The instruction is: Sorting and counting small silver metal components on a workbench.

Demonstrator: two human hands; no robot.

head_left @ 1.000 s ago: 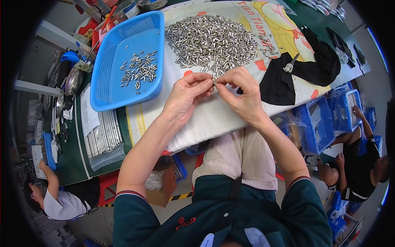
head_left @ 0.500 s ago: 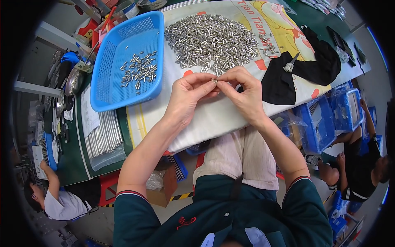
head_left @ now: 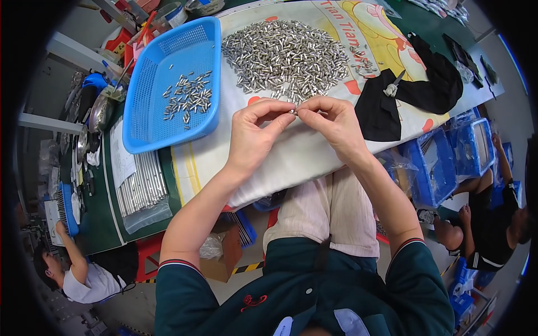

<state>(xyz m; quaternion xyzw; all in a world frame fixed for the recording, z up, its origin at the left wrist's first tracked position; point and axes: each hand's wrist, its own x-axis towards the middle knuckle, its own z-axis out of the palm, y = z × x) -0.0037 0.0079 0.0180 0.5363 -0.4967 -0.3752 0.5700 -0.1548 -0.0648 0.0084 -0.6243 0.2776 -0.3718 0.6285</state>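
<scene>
Just in front of a large heap of small silvery metal pins [head_left: 288,53], both hands meet fingertip to fingertip. My left hand [head_left: 252,131] is closed in a pinch on a small metal piece [head_left: 293,112]. From the other side, my right hand [head_left: 335,126] pinches the same spot with thumb and forefinger. The fingertips cover most of the piece, so its exact shape is hidden. A blue perforated plastic basket [head_left: 168,53] stands to the left, with a smaller scatter of similar pins [head_left: 190,95] on its floor.
A black cloth [head_left: 378,112] with a small pointed tool [head_left: 392,88] lies at right on the patterned table cover. Long metal rods [head_left: 143,187] in a bag rest at left. Blue crates [head_left: 428,168] stand lower right. Other people [head_left: 92,280] sit on both sides.
Both hands stay together at the heap's near edge and have shifted only slightly, with the fingers re-posed around the small piece. The person at left has moved an arm a little.
</scene>
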